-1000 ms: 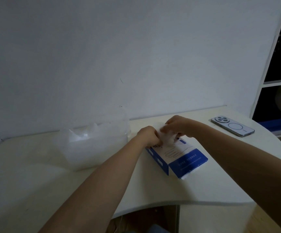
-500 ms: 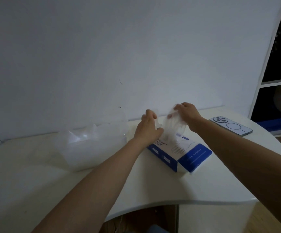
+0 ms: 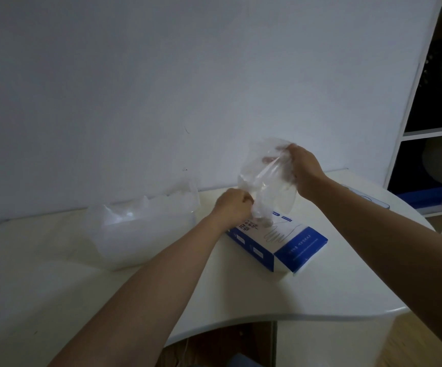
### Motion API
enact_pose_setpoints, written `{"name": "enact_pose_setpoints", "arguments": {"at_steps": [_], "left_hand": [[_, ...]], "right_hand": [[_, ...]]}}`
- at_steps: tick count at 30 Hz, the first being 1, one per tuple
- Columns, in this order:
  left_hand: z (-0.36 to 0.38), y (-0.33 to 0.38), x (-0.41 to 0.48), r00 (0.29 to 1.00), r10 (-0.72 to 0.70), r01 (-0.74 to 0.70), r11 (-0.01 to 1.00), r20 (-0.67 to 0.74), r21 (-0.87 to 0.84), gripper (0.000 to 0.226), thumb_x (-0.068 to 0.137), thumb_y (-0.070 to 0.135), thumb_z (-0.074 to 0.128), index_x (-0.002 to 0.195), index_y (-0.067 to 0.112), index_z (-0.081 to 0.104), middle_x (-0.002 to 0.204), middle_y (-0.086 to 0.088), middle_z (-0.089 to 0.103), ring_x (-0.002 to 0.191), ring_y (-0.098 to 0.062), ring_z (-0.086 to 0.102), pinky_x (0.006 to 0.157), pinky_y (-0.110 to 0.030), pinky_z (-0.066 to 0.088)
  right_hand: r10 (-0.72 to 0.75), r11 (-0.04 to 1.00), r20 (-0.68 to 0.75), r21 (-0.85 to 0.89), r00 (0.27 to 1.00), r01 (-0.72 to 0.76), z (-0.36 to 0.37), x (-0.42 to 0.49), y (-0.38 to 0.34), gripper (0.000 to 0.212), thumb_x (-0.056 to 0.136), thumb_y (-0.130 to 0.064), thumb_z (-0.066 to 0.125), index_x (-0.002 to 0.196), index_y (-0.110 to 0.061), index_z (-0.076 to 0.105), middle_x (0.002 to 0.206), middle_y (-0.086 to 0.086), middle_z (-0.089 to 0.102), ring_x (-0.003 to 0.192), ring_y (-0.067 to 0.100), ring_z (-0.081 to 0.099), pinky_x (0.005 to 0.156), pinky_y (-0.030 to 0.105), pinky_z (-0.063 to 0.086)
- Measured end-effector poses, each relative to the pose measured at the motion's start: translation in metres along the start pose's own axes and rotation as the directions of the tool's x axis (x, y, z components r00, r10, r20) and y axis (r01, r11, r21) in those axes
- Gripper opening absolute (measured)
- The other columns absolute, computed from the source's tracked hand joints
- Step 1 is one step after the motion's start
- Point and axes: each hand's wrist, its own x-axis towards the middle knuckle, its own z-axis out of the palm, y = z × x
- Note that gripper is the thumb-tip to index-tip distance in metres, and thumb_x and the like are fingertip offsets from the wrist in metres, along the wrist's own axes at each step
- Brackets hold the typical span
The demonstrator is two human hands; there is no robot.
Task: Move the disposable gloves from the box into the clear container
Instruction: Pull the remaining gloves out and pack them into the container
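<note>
Right hand (image 3: 304, 168): your fingers curl round the top of a clear glove (image 3: 264, 181), raised high so the film draws free of the box (image 3: 294, 245).
Left hand (image 3: 231, 207): curled at the box mouth against the glove's lower end; whether it pinches the film or steadies the box cannot be told.
Box: flat on the table (image 3: 241, 292).
Clear container (image 3: 140, 234): just left of the box, open-topped, near for the drop, with crumpled film already inside.

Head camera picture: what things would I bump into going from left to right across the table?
clear container → blue and white glove box → phone → shelf unit past the table's edge
</note>
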Motion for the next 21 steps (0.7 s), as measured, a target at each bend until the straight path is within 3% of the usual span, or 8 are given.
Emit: {"name": "enact_pose_setpoints", "arguments": {"at_steps": [3,5,7,10,13,17,19,21], "left_hand": [[-0.017,0.001,0.005,0.941,-0.227,0.105,0.901,-0.250,-0.422,0.027,0.097,0.013,0.035,0.116,0.007,0.055,0.104,-0.011,0.063,0.086,-0.025,0.062,0.080,-0.036,0.054],[-0.034,0.009,0.003,0.916,-0.358,0.117,0.674,-0.184,-0.729,0.035,0.098,0.024,0.029,0.112,0.004,0.054,0.100,-0.018,0.064,0.074,-0.023,0.059,0.068,-0.032,0.052],[-0.048,0.014,0.003,0.931,-0.363,0.155,0.504,-0.045,-0.850,0.051,0.099,0.047,0.028,0.111,0.006,0.055,0.098,-0.016,0.065,0.080,-0.024,0.061,0.072,-0.033,0.053],[-0.061,0.013,0.003,0.953,-0.294,0.229,0.559,0.068,-0.797,0.057,0.084,0.062,0.057,0.108,0.011,0.060,0.106,-0.009,0.066,0.099,-0.027,0.064,0.092,-0.040,0.053],[-0.062,0.003,0.005,0.958,-0.278,0.241,0.660,0.067,-0.711,0.036,0.075,0.031,0.081,0.094,0.004,0.066,0.101,-0.012,0.067,0.091,-0.026,0.066,0.085,-0.037,0.058],[-0.057,-0.002,0.005,0.947,-0.313,0.187,0.709,-0.066,-0.680,0.015,0.090,0.014,0.066,0.093,0.000,0.061,0.083,-0.014,0.063,0.061,-0.019,0.060,0.051,-0.022,0.055],[-0.053,-0.004,0.007,0.932,-0.354,0.214,0.718,-0.082,-0.663,0.012,0.094,0.012,0.059,0.090,0.001,0.059,0.083,-0.014,0.062,0.058,-0.019,0.060,0.057,-0.027,0.058],[-0.049,-0.004,0.009,0.934,-0.355,0.237,0.710,-0.047,-0.664,0.016,0.095,0.011,0.052,0.100,-0.004,0.055,0.090,-0.017,0.062,0.064,-0.023,0.063,0.066,-0.034,0.060]], "right_hand": [[0.027,1.000,-0.030,-0.003,0.999,-0.028,0.004,0.001,0.003,0.024,0.098,-0.021,0.042,0.090,-0.016,0.064,0.077,0.007,0.068,0.043,0.010,0.045,0.037,0.019,0.033],[0.053,0.998,-0.003,-0.028,0.999,-0.054,0.008,0.002,0.002,0.024,0.097,-0.024,0.045,0.089,-0.016,0.066,0.078,0.006,0.062,0.053,0.015,0.045,0.039,0.021,0.035],[0.067,0.997,0.145,-0.051,0.987,-0.060,0.013,-0.001,-0.001,0.024,0.095,-0.024,0.045,0.097,-0.013,0.067,0.087,0.011,0.071,0.063,0.024,0.047,0.040,0.021,0.035],[0.057,0.992,0.319,-0.123,0.946,-0.019,0.022,-0.007,-0.003,0.028,0.098,-0.023,0.041,0.111,-0.010,0.063,0.095,0.016,0.074,0.078,0.031,0.060,0.066,0.031,0.045],[-0.009,0.982,0.330,-0.177,0.944,0.071,0.027,-0.006,0.003,0.027,0.099,-0.023,0.044,0.110,-0.009,0.064,0.099,0.020,0.069,0.085,0.031,0.064,0.079,0.041,0.049],[0.125,0.962,0.481,-0.274,0.868,0.014,0.022,0.004,0.011,0.041,0.093,-0.041,0.059,0.122,-0.012,0.059,0.117,0.019,0.065,0.105,0.039,0.063,0.094,0.047,0.050],[0.233,0.922,0.587,-0.386,0.775,0.015,0.018,0.003,0.014,0.047,0.087,-0.034,0.068,0.127,-0.013,0.055,0.116,0.016,0.065,0.104,0.037,0.065,0.093,0.049,0.053],[0.232,0.908,0.590,-0.416,0.774,0.045,0.014,0.002,0.014,0.038,0.088,-0.018,0.068,0.123,-0.008,0.058,0.105,0.016,0.066,0.091,0.031,0.066,0.082,0.038,0.056]]}}
